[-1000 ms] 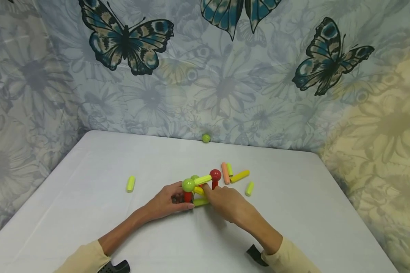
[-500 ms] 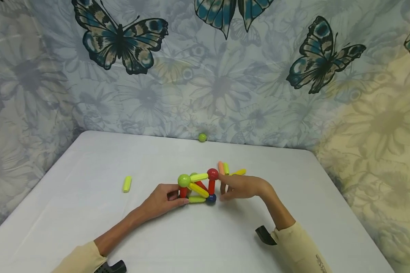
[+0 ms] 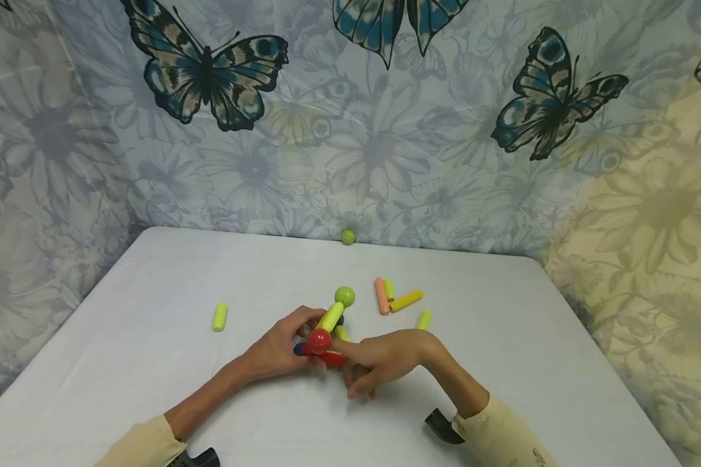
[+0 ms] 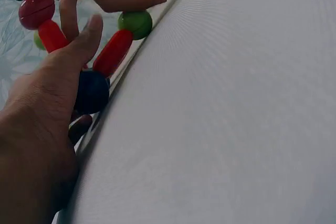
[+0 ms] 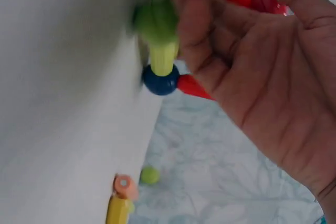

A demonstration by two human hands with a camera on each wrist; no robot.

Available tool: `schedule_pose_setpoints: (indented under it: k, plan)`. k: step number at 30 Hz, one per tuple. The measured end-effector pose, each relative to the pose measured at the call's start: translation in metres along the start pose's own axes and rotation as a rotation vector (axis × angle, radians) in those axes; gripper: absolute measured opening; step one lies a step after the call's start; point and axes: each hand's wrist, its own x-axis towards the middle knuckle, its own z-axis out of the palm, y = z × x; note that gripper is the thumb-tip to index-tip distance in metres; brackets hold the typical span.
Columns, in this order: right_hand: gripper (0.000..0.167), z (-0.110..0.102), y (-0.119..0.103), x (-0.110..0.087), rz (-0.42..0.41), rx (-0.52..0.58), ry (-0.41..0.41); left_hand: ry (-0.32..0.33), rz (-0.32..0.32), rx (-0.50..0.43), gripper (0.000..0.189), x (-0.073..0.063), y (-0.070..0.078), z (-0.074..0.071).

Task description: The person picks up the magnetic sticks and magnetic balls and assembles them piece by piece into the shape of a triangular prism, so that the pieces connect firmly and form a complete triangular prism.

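Observation:
A model of coloured balls and sticks (image 3: pixel 330 318) is in my left hand (image 3: pixel 283 344), tilted, its red ball (image 3: pixel 319 341) towards me and a green ball (image 3: pixel 344 296) at the far end. In the left wrist view, my left thumb lies by a dark blue ball (image 4: pixel 92 92) that joins red sticks (image 4: pixel 113 53). My right hand (image 3: pixel 388 357) is at the model's right side, its fingers loosely bent and close to the red stick. In the right wrist view, those fingers partly cover the model beside a blurred green ball (image 5: pixel 156 19); whether they touch it I cannot tell.
Right of the model lie an orange stick (image 3: pixel 381 296), a yellow stick (image 3: pixel 406 300) and yellow-green sticks (image 3: pixel 423 320). One yellow-green stick (image 3: pixel 219 317) lies to the left. A loose green ball (image 3: pixel 348 237) sits at the back edge of the white table (image 3: pixel 257 259), against the patterned wall.
The model has been turned and tipped, so its red ball now faces me. My right hand withdrew to the model's right side, then moved back left beside it.

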Motion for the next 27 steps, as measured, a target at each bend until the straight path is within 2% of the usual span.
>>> schedule_pose_setpoints:
  k: [2, 3, 5, 8, 11, 13, 17, 20, 23, 27]
  plan:
    - [0.046, -0.002, 0.001, -0.002, -0.038, 0.017, 0.016, 0.001, 0.011, -0.029, 0.073, 0.000, -0.001, -0.001]
    - [0.033, -0.004, 0.002, -0.005, -0.041, 0.018, 0.049, 0.004, 0.000, -0.043, 0.068, 0.000, 0.000, -0.001]
    - [0.016, -0.011, 0.006, -0.012, -0.013, -0.029, 0.167, 0.019, -0.042, -0.057, 0.058, -0.001, 0.000, -0.003]
    - [0.020, -0.020, 0.016, -0.019, 0.095, -0.089, 0.366, 0.031, -0.100, -0.067, 0.039, -0.001, 0.002, -0.005]
    - [0.030, -0.022, 0.026, -0.016, 0.165, -0.102, 0.458, 0.013, -0.139, -0.087, 0.028, 0.000, 0.004, -0.005]
    - [0.031, -0.021, 0.031, -0.010, 0.155, -0.097, 0.459, 0.003, -0.154, -0.083, 0.030, 0.001, 0.004, -0.004]
    - [0.021, -0.020, 0.039, 0.000, 0.082, -0.101, 0.446, -0.020, -0.189, -0.066, 0.037, 0.008, 0.002, -0.003]
    - [0.017, -0.022, 0.044, -0.002, 0.091, -0.084, 0.457, -0.055, -0.209, -0.080, 0.040, 0.017, -0.001, -0.001]
    - [0.016, -0.024, 0.048, -0.006, 0.122, -0.049, 0.453, -0.089, -0.195, -0.094, 0.042, 0.025, -0.003, 0.001]
    - [0.019, -0.026, 0.054, -0.008, 0.090, -0.034, 0.431, -0.094, -0.185, -0.111, 0.041, 0.029, -0.004, 0.002]
